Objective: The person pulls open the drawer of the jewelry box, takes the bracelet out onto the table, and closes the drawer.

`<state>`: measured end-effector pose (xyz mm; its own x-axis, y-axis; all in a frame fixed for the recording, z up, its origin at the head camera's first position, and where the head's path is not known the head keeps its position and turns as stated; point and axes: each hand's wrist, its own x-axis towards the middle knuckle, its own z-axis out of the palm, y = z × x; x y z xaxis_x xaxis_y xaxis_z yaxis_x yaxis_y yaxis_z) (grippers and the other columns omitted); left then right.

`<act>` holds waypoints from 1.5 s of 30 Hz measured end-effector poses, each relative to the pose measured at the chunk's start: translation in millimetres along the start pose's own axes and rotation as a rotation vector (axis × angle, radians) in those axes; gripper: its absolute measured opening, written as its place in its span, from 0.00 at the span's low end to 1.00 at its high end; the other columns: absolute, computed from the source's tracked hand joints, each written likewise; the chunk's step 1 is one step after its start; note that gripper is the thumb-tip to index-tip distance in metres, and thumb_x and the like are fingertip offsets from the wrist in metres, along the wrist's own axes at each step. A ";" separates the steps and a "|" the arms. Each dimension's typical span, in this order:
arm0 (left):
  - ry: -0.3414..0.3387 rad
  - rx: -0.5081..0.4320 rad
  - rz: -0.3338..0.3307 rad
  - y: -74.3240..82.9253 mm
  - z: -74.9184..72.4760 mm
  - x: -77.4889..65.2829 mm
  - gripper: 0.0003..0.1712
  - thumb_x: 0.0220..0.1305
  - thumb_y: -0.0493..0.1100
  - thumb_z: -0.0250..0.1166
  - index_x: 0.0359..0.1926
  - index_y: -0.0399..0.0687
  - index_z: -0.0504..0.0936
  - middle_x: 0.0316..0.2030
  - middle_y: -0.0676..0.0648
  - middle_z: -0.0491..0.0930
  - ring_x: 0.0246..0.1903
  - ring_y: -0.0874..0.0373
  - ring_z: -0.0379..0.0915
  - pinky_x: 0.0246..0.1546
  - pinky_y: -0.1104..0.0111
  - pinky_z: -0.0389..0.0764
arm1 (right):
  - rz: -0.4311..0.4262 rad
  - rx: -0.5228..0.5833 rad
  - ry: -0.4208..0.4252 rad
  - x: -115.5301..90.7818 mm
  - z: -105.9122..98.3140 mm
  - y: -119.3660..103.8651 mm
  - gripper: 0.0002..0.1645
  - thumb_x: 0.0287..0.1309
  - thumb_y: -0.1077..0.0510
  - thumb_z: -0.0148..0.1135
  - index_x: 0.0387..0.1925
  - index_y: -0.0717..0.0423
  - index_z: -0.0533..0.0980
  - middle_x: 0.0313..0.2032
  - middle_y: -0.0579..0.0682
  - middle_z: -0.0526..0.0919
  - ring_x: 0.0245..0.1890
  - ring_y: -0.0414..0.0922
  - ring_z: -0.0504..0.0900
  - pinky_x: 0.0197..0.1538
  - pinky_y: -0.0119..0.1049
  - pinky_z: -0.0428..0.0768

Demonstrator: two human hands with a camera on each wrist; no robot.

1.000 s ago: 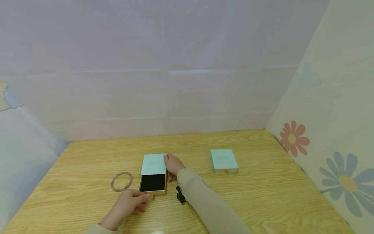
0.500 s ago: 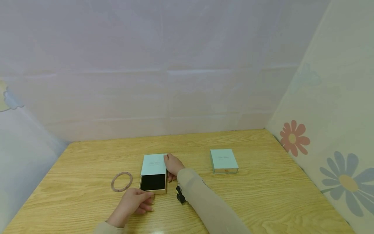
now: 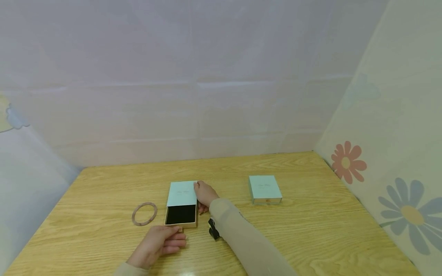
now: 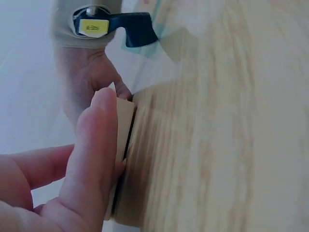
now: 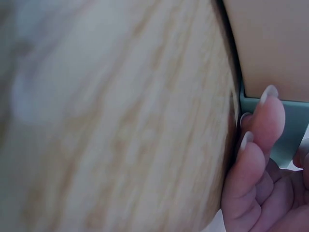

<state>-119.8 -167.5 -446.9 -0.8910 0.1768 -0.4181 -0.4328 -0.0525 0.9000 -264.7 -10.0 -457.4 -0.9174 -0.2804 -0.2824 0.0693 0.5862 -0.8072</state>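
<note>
A mint-green drawer box (image 3: pixel 182 193) stands on the table with its black-lined, gold-edged drawer (image 3: pixel 180 214) partly out at the front. My right hand (image 3: pixel 207 195) grips the box sleeve at its right side, thumb on the top edge; in the right wrist view its fingers (image 5: pixel 268 121) curl against the green wall. At the drawer's front edge, my left hand (image 3: pixel 157 245) touches with thumb and fingertip while its other fingers extend. In the left wrist view, those straight fingers (image 4: pixel 94 145) partly hide the drawer front. Left of the box lies a pinkish bangle (image 3: pixel 144 214).
A second mint-green box (image 3: pixel 265 189), its drawer in, sits further right on the wooden table (image 3: pixel 310 230). A pale cloth backdrop (image 3: pixel 193 96) rises behind the table, and a flower-printed cloth (image 3: pixel 386 161) hangs along the right side.
My left hand has shifted slightly right along the drawer front, its fingers straightening. The drawer front sits a little further in. The right hand, bangle and second box look still.
</note>
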 end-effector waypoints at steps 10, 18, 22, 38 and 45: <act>-0.078 -0.179 -0.040 -4.1 -3.5 2.0 0.12 0.74 0.37 0.51 0.47 0.35 0.78 0.34 0.45 0.85 0.35 0.57 0.84 0.34 0.71 0.83 | 0.007 -0.005 -0.003 -3.2 -1.1 -2.1 0.30 0.78 0.45 0.34 0.72 0.55 0.58 0.11 0.54 0.70 0.05 0.44 0.69 0.09 0.35 0.69; -0.066 -0.188 -0.049 -6.6 -0.7 4.1 0.13 0.74 0.37 0.51 0.50 0.34 0.77 0.33 0.46 0.85 0.35 0.56 0.84 0.35 0.71 0.83 | -0.001 -0.013 -0.002 -6.4 -2.3 -4.5 0.31 0.78 0.45 0.34 0.72 0.55 0.57 0.10 0.53 0.70 0.05 0.44 0.69 0.09 0.36 0.70; -0.070 -0.198 -0.043 -7.5 1.3 5.2 0.12 0.74 0.37 0.51 0.49 0.34 0.76 0.33 0.46 0.85 0.35 0.56 0.84 0.35 0.71 0.83 | -0.001 -0.006 0.000 -6.9 -2.5 -5.2 0.31 0.78 0.45 0.34 0.73 0.55 0.57 0.10 0.53 0.69 0.05 0.44 0.68 0.09 0.36 0.70; -0.061 -0.189 -0.039 -8.6 4.5 7.1 0.12 0.74 0.37 0.51 0.49 0.33 0.76 0.35 0.45 0.85 0.35 0.57 0.84 0.34 0.71 0.83 | 0.000 -0.002 -0.008 -5.0 -2.4 -3.1 0.30 0.78 0.45 0.34 0.72 0.55 0.57 0.10 0.54 0.70 0.05 0.44 0.68 0.09 0.36 0.70; -0.064 -0.181 -0.028 -8.3 3.8 8.9 0.13 0.74 0.37 0.51 0.50 0.32 0.76 0.36 0.45 0.85 0.36 0.57 0.84 0.35 0.70 0.83 | 0.003 0.002 -0.004 -3.1 -0.9 -2.0 0.31 0.78 0.44 0.34 0.73 0.55 0.57 0.09 0.54 0.69 0.05 0.44 0.68 0.08 0.35 0.69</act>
<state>-123.6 -161.7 -457.6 -0.8703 0.2428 -0.4285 -0.4799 -0.2220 0.8488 -262.4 -9.7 -454.4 -0.9154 -0.2819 -0.2872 0.0729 0.5857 -0.8073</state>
